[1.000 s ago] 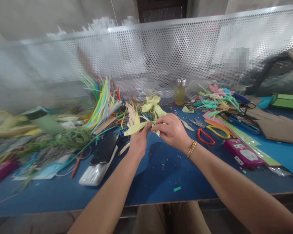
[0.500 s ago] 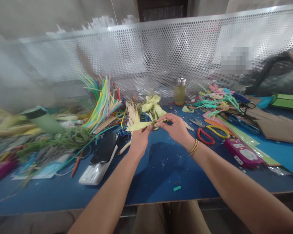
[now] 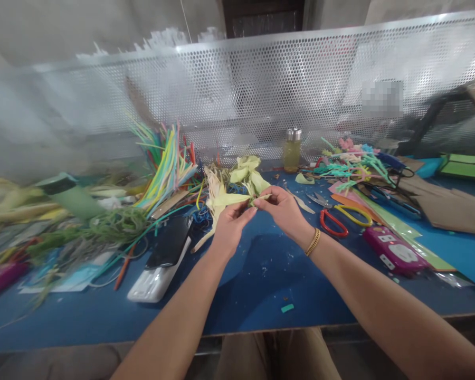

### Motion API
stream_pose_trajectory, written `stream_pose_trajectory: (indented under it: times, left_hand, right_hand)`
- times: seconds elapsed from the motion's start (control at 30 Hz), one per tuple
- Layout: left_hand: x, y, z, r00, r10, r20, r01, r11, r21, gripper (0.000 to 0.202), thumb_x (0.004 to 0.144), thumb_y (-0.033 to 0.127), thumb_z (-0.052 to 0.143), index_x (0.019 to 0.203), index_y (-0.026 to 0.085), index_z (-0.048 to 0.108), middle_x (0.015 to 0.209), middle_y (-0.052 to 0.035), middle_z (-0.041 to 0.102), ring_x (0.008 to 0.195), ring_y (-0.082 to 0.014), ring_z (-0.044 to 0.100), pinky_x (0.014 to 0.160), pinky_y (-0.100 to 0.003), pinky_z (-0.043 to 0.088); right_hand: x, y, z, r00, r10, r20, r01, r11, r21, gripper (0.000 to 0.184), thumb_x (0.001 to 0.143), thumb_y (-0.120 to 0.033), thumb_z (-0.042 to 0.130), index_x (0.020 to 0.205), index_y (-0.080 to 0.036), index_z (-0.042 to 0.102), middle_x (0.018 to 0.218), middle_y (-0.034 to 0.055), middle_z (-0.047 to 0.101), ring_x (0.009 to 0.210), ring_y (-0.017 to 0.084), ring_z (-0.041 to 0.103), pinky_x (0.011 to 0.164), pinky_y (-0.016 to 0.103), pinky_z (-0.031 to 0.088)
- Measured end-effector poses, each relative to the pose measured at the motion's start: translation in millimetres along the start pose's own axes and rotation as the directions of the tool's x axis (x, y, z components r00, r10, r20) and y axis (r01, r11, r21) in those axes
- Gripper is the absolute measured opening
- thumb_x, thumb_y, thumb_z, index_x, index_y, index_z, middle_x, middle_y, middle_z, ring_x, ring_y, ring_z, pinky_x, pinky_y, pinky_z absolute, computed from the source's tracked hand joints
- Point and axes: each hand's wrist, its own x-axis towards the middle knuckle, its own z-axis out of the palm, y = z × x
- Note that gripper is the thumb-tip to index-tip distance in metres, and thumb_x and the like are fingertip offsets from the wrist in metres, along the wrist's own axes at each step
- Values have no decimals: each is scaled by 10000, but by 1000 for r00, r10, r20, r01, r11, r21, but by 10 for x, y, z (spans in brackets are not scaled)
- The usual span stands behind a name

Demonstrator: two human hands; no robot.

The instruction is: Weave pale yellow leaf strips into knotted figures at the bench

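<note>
My left hand (image 3: 230, 226) is closed in a pinch on a pale green strip that looks like corn husk (image 3: 230, 200), its broad end sticking out to the left. My right hand (image 3: 288, 212), with a gold bracelet at the wrist, pinches the same husk piece close to the left fingertips. Where the fingers meet, the exact grip is partly hidden. Just behind the hands is a bunch of curled, flower-like husk (image 3: 246, 170). Dry, beige husk pieces (image 3: 214, 184) lie to its left.
Red-and-yellow-handled scissors (image 3: 334, 224) and a purple case (image 3: 395, 250) lie right. A glass bottle (image 3: 292, 151) stands behind. Left are a black phone (image 3: 169, 244) on a white device (image 3: 157, 279), and colourful stems (image 3: 168, 163). A perforated metal panel (image 3: 261, 89) edges the back.
The left thumb has slid a little to the right and lies straighter near the right fingertips. The right hand has barely moved; both still pinch the husk.
</note>
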Motion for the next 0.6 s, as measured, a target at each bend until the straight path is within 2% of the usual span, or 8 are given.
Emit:
stream_pose_trajectory:
  times: [0.07,0.17,0.27,0.33,0.47,0.6]
  left_hand:
    - [-3,6,11,1000,16,21,-15,999,-28,321,680,324,804,967,191,756,1005,-49,748,987,-224,643,913,-335,464]
    - [6,-1,2,1000,20,-11,-20,1000,-3,286,708,355,785,925,172,757,959,-58,752,955,-222,651,901,-339,466]
    - [23,-25,-19,996,25,-82,-25,1000,12,264,697,355,794,889,176,759,907,-49,749,900,-203,653,875,-328,471]
    - [36,-45,-28,993,19,-119,-23,999,-37,252,681,342,805,879,193,758,873,-32,744,873,-187,652,848,-312,475]
    - [50,-41,-25,984,-67,-164,31,976,-215,246,625,293,836,838,207,750,864,-14,735,791,-147,643,743,-266,474]
    - [51,33,-18,960,-191,-204,116,937,-329,267,566,241,849,796,183,727,755,2,698,663,-107,600,610,-227,423]
  right_hand:
    - [-10,-3,12,1000,26,0,-26,1000,13,280,684,-393,779,746,-201,586,591,-55,537,531,84,462,527,234,377]
    - [-33,-27,38,998,69,6,-70,997,16,301,688,-438,772,738,-189,608,587,-43,546,510,83,433,487,232,337]
    - [-54,-59,59,997,72,25,-73,997,36,311,696,-462,758,737,-182,630,658,-10,602,583,105,493,536,242,392]
    - [-60,-74,65,997,55,63,-59,996,70,280,721,-446,736,755,-185,643,699,2,623,647,121,534,596,254,436]
    - [-55,-63,47,990,-22,139,10,996,85,193,808,-382,649,810,-189,658,782,20,658,725,139,579,665,272,475]
    - [-51,-42,-9,974,-155,163,173,980,-101,149,875,-243,529,926,-196,661,864,34,686,778,152,628,728,297,509]
